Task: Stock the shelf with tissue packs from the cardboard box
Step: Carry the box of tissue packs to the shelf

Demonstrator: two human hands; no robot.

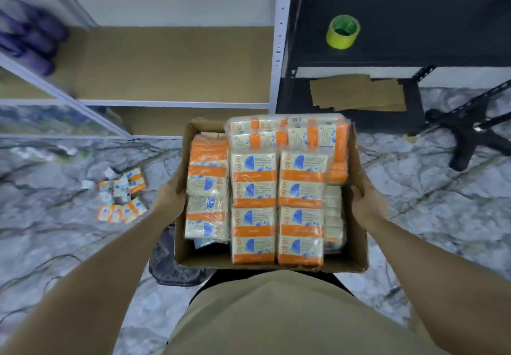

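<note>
Person stands holding the cardboard box (356,246) at waist height, just in front of the torso. Left hand (167,198) grips the box's left wall, right hand (365,202) grips the right wall, fingers curled round the edges; fingertips mostly hidden under or inside. Box is packed with tissue packs (276,208) in orange and white wrap, one big bundle riding high at the far end, above the rim. Step in hand looks like carrying the box to the shelf (166,64); nothing stocked yet on the brown board ahead. To do it well: keep the box level so the top bundle doesn't slide off, set it down close to the shelf front, then free a hand. Loose small packs (123,195) lie on the marble floor (55,244) to the left; step round them. Further off, purple bottles (30,36) at shelf's left end and a green tape roll (343,32) on the black rack (414,22).
</note>
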